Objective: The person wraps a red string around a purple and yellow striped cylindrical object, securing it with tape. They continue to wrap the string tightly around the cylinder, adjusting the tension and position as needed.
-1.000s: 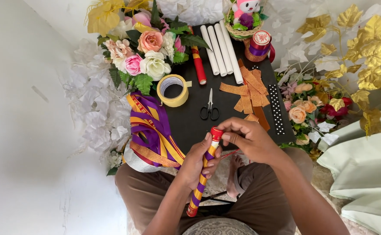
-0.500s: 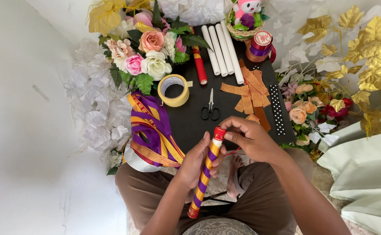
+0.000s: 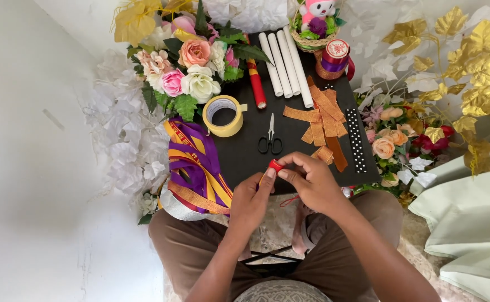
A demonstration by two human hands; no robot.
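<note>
Left hand (image 3: pixel 250 201): wrapped around ribbon-wound stick (image 3: pixel 274 166) — red tip showing above.
Right hand (image 3: pixel 310 182): pinching that tip, fingertips together.
Just beyond: black scissors (image 3: pixel 270 138).

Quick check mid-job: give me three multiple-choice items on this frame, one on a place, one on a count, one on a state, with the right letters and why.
1. Where do the black scissors lie?
A. between the tape roll and the gold-orange ribbon strips
B. in the basket
C. on the person's lap

2. How many white tubes lie side by side?
A. two
B. four
C. six

3. What does the red-tipped stick show?
A. lying free on the black board
B. held in the grip of both hands
C. stuck in the flowers

Answers: 1 A, the scissors sit on the board between those two. 2 B, four tubes show. 3 B, left hand and right hand pinch its tip.
</note>
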